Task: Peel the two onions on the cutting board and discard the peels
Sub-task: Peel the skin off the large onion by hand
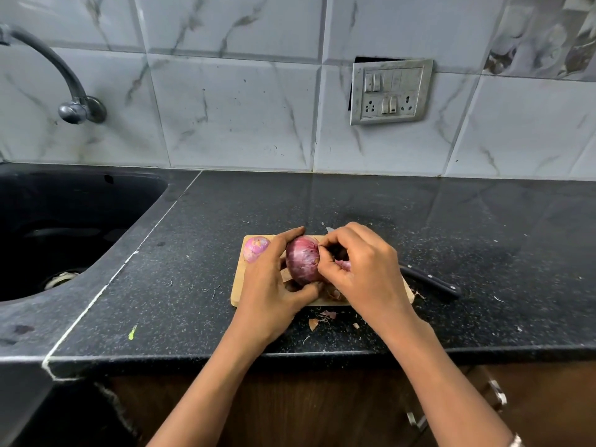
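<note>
A large red onion [302, 262] is held just above the wooden cutting board [237, 290]. My left hand [271, 285] grips it from the left, fingers over the top and thumb under it. My right hand [361, 272] pinches the skin on the onion's right side with curled fingers. A second, smaller onion [255, 247], pale pink, lies at the board's far left corner. Brown and purple peel scraps [333, 293] lie on the board under my right hand, and more peel bits [317, 321] lie on the counter in front of the board.
A black-handled knife [432, 282] lies on the dark counter [483, 253] right of the board, partly hidden by my right hand. A black sink [64, 233] with a wall tap [74, 104] is at the left. A switch plate [390, 91] is on the tiled wall.
</note>
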Motion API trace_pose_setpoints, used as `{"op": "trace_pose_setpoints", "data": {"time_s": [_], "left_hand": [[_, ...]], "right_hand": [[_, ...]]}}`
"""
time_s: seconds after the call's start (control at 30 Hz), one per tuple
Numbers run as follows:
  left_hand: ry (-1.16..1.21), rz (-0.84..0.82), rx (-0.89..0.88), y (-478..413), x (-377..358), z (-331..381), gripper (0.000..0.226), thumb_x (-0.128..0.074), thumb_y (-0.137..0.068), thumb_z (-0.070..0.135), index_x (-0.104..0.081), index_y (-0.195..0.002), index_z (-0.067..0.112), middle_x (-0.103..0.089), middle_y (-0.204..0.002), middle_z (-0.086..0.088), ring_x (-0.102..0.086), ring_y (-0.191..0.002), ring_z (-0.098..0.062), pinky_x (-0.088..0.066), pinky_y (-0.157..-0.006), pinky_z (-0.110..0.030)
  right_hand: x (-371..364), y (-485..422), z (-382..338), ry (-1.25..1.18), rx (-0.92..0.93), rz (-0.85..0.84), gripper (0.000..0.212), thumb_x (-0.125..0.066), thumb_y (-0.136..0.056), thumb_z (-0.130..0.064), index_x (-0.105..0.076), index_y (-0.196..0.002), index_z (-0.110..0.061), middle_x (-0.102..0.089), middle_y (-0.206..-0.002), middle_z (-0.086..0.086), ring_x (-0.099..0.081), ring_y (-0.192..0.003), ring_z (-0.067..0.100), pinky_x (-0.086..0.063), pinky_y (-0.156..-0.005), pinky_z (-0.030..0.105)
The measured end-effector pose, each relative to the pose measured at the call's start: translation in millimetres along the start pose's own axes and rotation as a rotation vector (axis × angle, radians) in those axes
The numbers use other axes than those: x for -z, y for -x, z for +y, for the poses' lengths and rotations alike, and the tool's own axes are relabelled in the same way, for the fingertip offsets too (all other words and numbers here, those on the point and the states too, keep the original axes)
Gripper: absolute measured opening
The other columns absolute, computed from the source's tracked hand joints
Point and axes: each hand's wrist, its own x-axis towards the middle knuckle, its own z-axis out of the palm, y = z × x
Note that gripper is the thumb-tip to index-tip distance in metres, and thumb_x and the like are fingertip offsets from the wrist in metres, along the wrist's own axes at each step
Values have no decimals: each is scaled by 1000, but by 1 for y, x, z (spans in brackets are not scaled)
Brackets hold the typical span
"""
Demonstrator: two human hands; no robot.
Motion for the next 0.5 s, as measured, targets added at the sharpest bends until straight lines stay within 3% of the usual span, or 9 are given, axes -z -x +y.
{"op": "trace_pose_setpoints", "data": {"time_s": [0.13,0.27,0.5], "left_hand": [[14,-10,29,-1,0,-1,76,-84,-71,-9,-53,-136,17,-68,-111,19,-68,-102,0,-60,-84,-24],[-5,-21,18,-2,0,1,74,-81,-71,-12,-53,-132,18,-59,-112,37,-66,-104,1,-61,-85,-28],[-5,-21,37,-1,2,3,73,-85,-71,-6,-49,-127,23,-54,-110,43,-65,-103,4,-59,-90,-28]], "right_hand": [[-8,3,5,-133,-133,21,11,-64,-86,-20,-68,-88,-10,-64,-85,-2,-60,-75,15,-52,-61,34],[-9,3,14,-271,-336,44,4,-71,-87,-17,-70,-85,-14,-68,-82,-6,-63,-74,11,-54,-66,34],[-12,5,22,-245,-524,92,4,-73,-83,-12,-72,-81,-15,-69,-75,-5,-64,-70,10,-54,-66,29]]}}
